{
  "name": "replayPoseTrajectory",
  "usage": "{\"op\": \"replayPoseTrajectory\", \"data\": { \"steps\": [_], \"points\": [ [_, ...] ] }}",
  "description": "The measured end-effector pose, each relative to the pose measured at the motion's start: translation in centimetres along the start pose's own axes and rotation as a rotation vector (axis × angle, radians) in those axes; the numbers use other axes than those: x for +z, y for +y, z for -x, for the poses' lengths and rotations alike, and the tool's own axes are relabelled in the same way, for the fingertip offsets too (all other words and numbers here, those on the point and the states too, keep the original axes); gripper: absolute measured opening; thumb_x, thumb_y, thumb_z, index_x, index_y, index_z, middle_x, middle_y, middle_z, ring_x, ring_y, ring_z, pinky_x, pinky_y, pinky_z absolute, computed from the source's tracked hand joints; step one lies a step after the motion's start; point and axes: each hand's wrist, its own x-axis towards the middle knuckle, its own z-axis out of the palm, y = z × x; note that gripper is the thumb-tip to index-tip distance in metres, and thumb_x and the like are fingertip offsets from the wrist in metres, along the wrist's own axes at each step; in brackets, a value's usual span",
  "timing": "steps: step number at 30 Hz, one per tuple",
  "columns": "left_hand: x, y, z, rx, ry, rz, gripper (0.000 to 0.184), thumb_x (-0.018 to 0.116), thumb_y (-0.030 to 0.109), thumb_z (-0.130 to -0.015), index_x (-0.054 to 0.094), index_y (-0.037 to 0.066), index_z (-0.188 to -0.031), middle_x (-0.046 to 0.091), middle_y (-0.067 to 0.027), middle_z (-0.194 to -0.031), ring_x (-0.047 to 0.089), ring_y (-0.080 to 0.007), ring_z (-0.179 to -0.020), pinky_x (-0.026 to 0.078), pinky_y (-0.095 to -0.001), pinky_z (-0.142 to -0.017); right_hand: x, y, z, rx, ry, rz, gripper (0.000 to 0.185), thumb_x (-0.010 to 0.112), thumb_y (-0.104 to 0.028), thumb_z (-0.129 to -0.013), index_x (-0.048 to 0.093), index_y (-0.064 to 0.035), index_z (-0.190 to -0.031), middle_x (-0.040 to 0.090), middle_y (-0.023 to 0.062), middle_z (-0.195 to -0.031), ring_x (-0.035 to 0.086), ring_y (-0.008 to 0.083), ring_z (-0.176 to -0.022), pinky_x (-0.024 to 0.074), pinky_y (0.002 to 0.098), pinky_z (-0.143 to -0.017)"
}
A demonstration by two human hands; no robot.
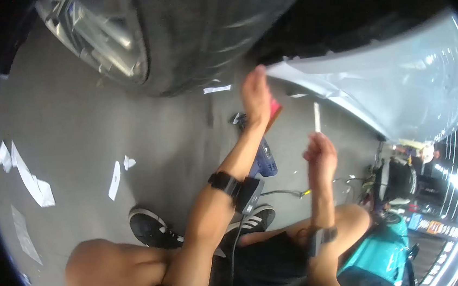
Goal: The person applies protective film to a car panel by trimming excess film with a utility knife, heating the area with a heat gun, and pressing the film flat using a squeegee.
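Observation:
My left hand (258,99) is raised to the lower tip of a pale, glossy car body panel (398,84), fingers closed and blurred. Sticking out beside its palm is a flat red piece (275,107) with a brownish edge, possibly a squeegee. Film at the panel's edge (293,72) looks creased near the fingertips. Lower and to the right, my right hand (322,156) is closed around a thin whitish strip (317,117) that points up; its exact kind is unclear. Partly hidden behind my left forearm, a blue heat-gun-like tool (266,160) is on the floor.
A large tyre (192,32) with a shiny wheel rim (100,40) stands close ahead. White scraps (33,179) are scattered over the grey floor (74,118). A cable (285,193) runs near my shoes (152,226). At right is a turquoise object (380,255).

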Motion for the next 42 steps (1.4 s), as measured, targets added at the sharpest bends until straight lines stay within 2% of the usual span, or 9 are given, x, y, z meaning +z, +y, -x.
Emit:
{"op": "replayPoseTrajectory", "data": {
  "steps": [3,7,9,11,14,19,25,29,42],
  "points": [
    [-1.1,-3.0,2.7,-0.133,-0.313,-0.122,0.044,0.051,0.044,-0.102,0.068,0.003,-0.098,0.057,-0.0004,-0.076,0.049,-0.0086,-0.061,0.037,-0.0231,-0.053,5.4,2.1,-0.1,-0.124,-0.045,-0.233,0.031,0.043,-0.01,-0.094,0.057,-0.0019,-0.121,0.045,-0.004,-0.073,0.039,0.0054,-0.063,0.0321,0.0215,-0.055],
    [0.0,-0.8,4.0,-0.264,-0.439,0.073,0.042,0.056,0.042,-0.099,0.07,0.002,-0.105,0.064,-0.0011,-0.087,0.059,-0.009,-0.082,0.049,-0.0254,-0.073,7.8,2.8,-1.0,-0.232,-0.017,0.028,0.016,0.046,-0.014,-0.098,0.056,-0.0052,-0.107,0.058,0.0037,-0.084,0.052,0.0084,-0.074,0.0443,0.0246,-0.065],
    [-0.4,-0.9,2.9,-0.19,-0.519,0.032,0.035,0.057,0.035,-0.1,0.069,0.002,-0.102,0.065,-0.0012,-0.082,0.051,-0.0027,-0.064,0.04,-0.0206,-0.054,8.1,4.0,-2.1,-0.381,-0.014,0.045,0.02,0.047,-0.017,-0.098,0.055,-0.0035,-0.111,0.057,0.0103,-0.098,0.054,0.0172,-0.089,0.0456,0.0319,-0.077],
    [0.3,-0.7,2.9,0.07,-0.357,-0.105,0.034,0.053,0.035,-0.102,0.065,0.005,-0.094,0.065,-0.0024,-0.079,0.049,-0.0031,-0.062,0.04,-0.0212,-0.054,7.4,5.0,-2.7,-0.82,0.004,0.193,0.034,0.051,-0.025,-0.098,0.056,-0.0012,-0.122,0.051,0.0215,-0.127,0.051,0.032,-0.119,0.0419,0.0409,-0.1],
    [2.3,-1.4,4.4,0.137,0.055,0.121,0.038,0.045,0.039,-0.106,0.055,0.007,-0.088,0.069,-0.0086,-0.083,0.049,-0.0058,-0.061,0.04,-0.022,-0.055,7.5,6.9,-1.7,-0.933,-0.116,0.028,0.042,0.053,-0.022,-0.097,0.055,0.0007,-0.132,0.054,0.0209,-0.131,0.051,0.0325,-0.125,0.0393,0.0393,-0.106],
    [2.1,-3.3,5.5,0.244,-0.193,-0.214,0.037,0.043,0.039,-0.106,0.052,0.006,-0.094,0.067,-0.0152,-0.093,0.056,-0.0153,-0.077,0.049,-0.0282,-0.073,6.5,8.8,-3.2,-0.409,0.083,-0.402,0.038,0.054,-0.013,-0.1,0.052,0.0018,-0.135,0.064,0.015,-0.12,0.059,0.0224,-0.112,0.0435,0.0357,-0.101],
    [4.7,-2.0,8.4,0.359,-0.327,-0.328,0.037,0.04,0.036,-0.107,0.05,0.004,-0.092,0.065,-0.0176,-0.095,0.06,-0.0227,-0.088,0.048,-0.0421,-0.093,2.8,8.1,-9.4,0.186,0.099,-1.093,0.056,0.057,-0.05,-0.098,0.044,-0.0123,-0.138,0.058,0.0025,-0.1,0.057,0.0143,-0.082,0.0473,0.0243,-0.073],
    [6.1,3.7,7.1,0.758,-0.595,-0.517,0.041,0.035,0.037,-0.107,0.05,0.006,-0.085,0.06,-0.0094,-0.07,0.061,-0.0206,-0.072,0.044,-0.043,-0.091,2.5,4.0,-11.5,0.016,-0.171,-1.505,0.046,0.057,-0.04,-0.097,0.05,-0.0075,-0.129,0.06,0.0046,-0.101,0.059,0.0182,-0.08,0.0496,0.0267,-0.072],
    [8.4,21.9,11.7,0.897,-0.938,-1.242,0.039,0.039,0.038,-0.106,0.048,0.012,-0.079,0.056,-0.0055,-0.063,0.048,-0.0181,-0.067,0.044,-0.0414,-0.075,4.1,1.8,-16.3,-0.208,0.275,-1.033,0.031,0.057,-0.02,-0.095,0.065,0.0092,-0.101,0.069,0.0097,-0.092,0.06,0.0173,-0.083,0.0469,0.0342,-0.077]
  ]
}}
